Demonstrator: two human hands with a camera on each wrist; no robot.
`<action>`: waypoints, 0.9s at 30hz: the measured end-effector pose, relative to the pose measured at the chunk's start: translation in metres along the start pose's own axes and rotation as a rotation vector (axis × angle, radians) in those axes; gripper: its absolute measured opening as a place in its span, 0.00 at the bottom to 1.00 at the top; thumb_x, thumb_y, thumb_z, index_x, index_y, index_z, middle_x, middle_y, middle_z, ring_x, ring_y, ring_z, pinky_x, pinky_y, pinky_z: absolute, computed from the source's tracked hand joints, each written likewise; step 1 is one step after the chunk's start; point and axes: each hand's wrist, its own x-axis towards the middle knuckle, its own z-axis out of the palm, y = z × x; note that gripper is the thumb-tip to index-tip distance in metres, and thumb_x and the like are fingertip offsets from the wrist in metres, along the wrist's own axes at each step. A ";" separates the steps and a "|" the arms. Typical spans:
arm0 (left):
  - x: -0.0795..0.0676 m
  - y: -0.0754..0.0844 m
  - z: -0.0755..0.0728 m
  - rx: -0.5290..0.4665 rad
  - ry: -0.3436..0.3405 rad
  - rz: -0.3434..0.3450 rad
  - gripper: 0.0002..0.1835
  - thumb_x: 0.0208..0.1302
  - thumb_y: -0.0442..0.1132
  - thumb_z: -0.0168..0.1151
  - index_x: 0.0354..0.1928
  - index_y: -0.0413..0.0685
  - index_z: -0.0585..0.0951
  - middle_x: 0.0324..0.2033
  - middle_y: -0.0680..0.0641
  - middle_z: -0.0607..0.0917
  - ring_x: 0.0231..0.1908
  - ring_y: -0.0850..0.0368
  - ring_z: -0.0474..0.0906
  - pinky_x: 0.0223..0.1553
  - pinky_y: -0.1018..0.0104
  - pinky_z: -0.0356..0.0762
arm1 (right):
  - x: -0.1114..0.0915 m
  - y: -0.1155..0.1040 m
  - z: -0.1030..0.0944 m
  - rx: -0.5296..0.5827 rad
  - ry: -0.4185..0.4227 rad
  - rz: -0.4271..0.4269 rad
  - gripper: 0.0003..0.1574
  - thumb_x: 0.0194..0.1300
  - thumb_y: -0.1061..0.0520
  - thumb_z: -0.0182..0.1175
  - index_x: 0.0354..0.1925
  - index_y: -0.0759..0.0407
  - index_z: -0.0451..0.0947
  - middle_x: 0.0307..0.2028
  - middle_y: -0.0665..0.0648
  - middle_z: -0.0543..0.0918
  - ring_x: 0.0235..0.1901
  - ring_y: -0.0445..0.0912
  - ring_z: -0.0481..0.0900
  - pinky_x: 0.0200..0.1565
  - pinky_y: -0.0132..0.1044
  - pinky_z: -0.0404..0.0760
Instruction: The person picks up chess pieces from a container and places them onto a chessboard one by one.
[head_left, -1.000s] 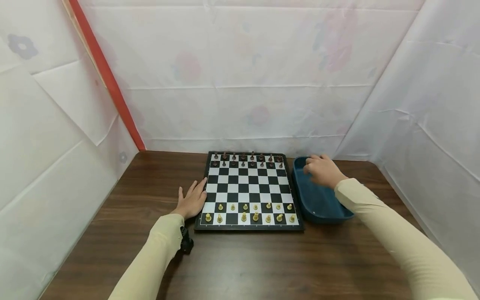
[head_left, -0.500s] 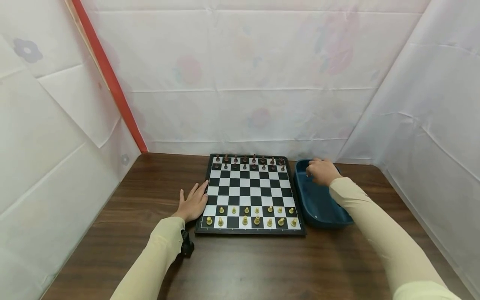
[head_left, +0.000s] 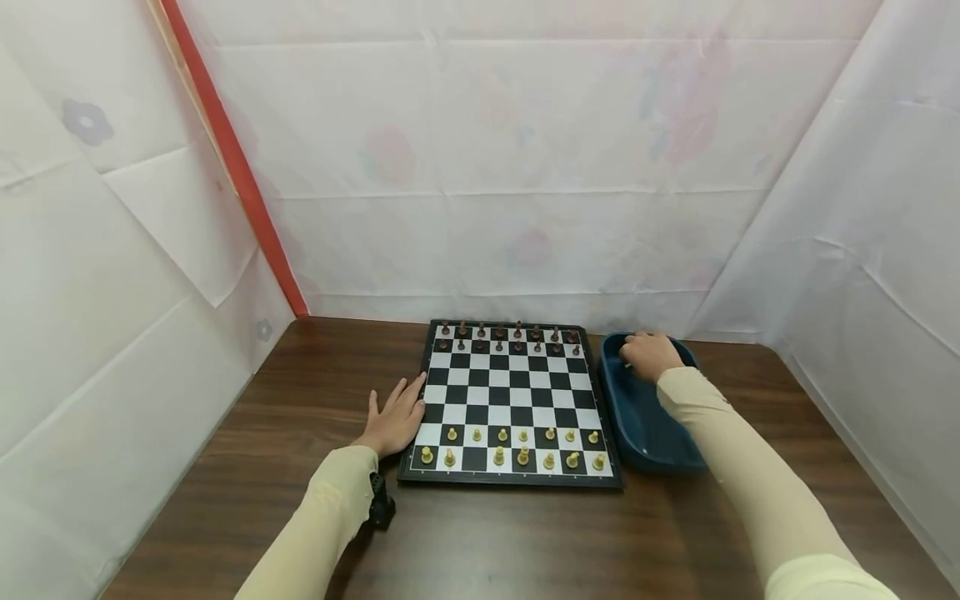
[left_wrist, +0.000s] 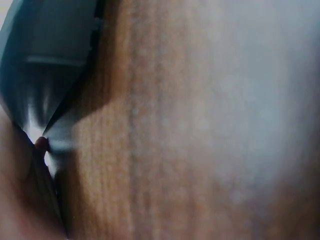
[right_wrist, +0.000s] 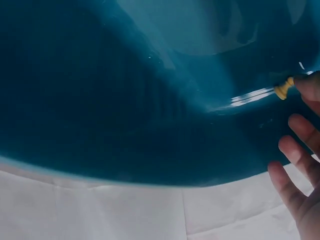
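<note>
In the head view a black-and-white chessboard (head_left: pixel 498 390) lies on the table, dark red chess pieces standing along its far side and yellow ones along its near side. My left hand (head_left: pixel 393 421) rests with fingers spread, its fingertips at the board's left edge. On the right, my right hand (head_left: pixel 651 357) reaches into the far end of a blue tray (head_left: pixel 652 454). Up close in the right wrist view, the thumb and forefinger pinch a small yellow chess piece (right_wrist: pixel 283 89), while the other fingers stay apart. Its exact kind is partly hidden by the fingertips.
The tray stands beside the board's right edge on a brown wooden table (head_left: pixel 510 542). White sheeting (head_left: pixel 480 150) hangs behind and at both sides, with a red strip (head_left: pixel 247 183) at the left corner. A black device (head_left: pixel 381 502) is at the left wrist.
My right hand has lowered into the tray's far end, its fingers now pinching the yellow chess piece. The left hand stays by the board. The head view has shifted slightly.
</note>
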 end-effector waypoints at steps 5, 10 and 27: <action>-0.001 -0.001 0.003 0.005 0.006 -0.004 0.29 0.75 0.45 0.34 0.76 0.52 0.49 0.72 0.46 0.56 0.72 0.45 0.43 0.62 0.35 0.20 | 0.000 -0.003 0.004 -0.008 0.016 0.005 0.07 0.53 0.65 0.69 0.23 0.54 0.83 0.24 0.54 0.79 0.27 0.51 0.78 0.32 0.48 0.79; 0.001 -0.002 0.004 0.005 0.011 -0.002 0.29 0.75 0.46 0.34 0.76 0.53 0.50 0.72 0.46 0.56 0.72 0.46 0.44 0.63 0.36 0.19 | 0.003 -0.001 0.011 -0.024 0.053 -0.025 0.14 0.55 0.67 0.66 0.18 0.55 0.76 0.22 0.55 0.78 0.23 0.50 0.76 0.28 0.46 0.77; 0.000 0.000 0.002 -0.001 0.012 -0.003 0.29 0.75 0.46 0.34 0.76 0.53 0.49 0.72 0.46 0.57 0.72 0.46 0.43 0.63 0.36 0.20 | 0.015 0.002 0.024 -0.218 0.037 -0.173 0.21 0.56 0.65 0.67 0.14 0.53 0.68 0.21 0.55 0.74 0.21 0.50 0.74 0.25 0.44 0.76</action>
